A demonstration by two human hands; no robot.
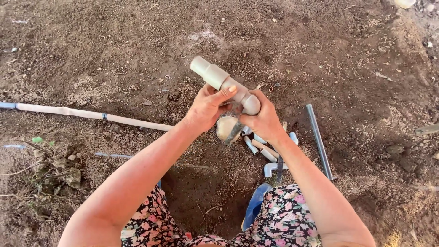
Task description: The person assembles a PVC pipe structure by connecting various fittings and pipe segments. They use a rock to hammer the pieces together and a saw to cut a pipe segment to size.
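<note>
Two hands closed on one grey plastic pipe fitting [224,83], held above bare soil [114,50]. The left hand [206,108] wrapped the fitting's middle, thumb laid along the barrel; the right hand [262,120] clamped its rounded elbow end. The wide socket end pointed up and away, free of both grips. Judged light, rigid and dusty, likely slick where smooth; best taken around the barrel and elbow, as held. Just beneath hung a rounded tan object [227,128], kind unclear. On the ground near the right wrist lay short pipe offcuts [264,150]; a dark thin pipe [318,141] beyond; a long pale pipe [91,114] to the left.
</note>
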